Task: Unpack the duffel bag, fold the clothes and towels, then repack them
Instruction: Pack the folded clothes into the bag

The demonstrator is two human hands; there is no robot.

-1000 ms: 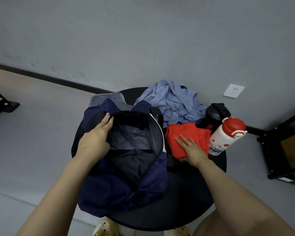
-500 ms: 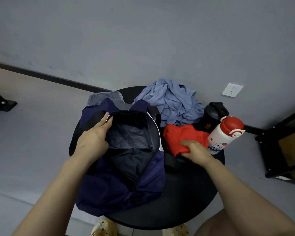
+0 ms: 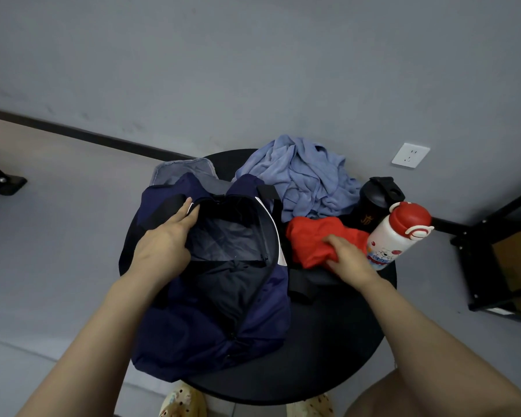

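Red cloth (image 3: 316, 242) gripped by right hand (image 3: 348, 260) at centre-right, left hand (image 3: 163, 245) clamping navy duffel bag (image 3: 211, 311) rim open: repacking, next lift it into the mouth.

- one navy duffel bag (image 3: 211, 311), unzipped
- two loose cloth items: one crumpled blue garment (image 3: 307, 179), one red cloth (image 3: 310, 239)
- one grey folded piece (image 3: 181, 171) behind the bag
- two bottles: one black (image 3: 376, 200), one white with a red cap (image 3: 397, 233)
- one round black table (image 3: 328, 356)
- two hands: left (image 3: 163, 245), right (image 3: 348, 260)
- one wall socket (image 3: 410, 155)

head cam | looks steeply down, close over round table (image 3: 328, 356) | single view
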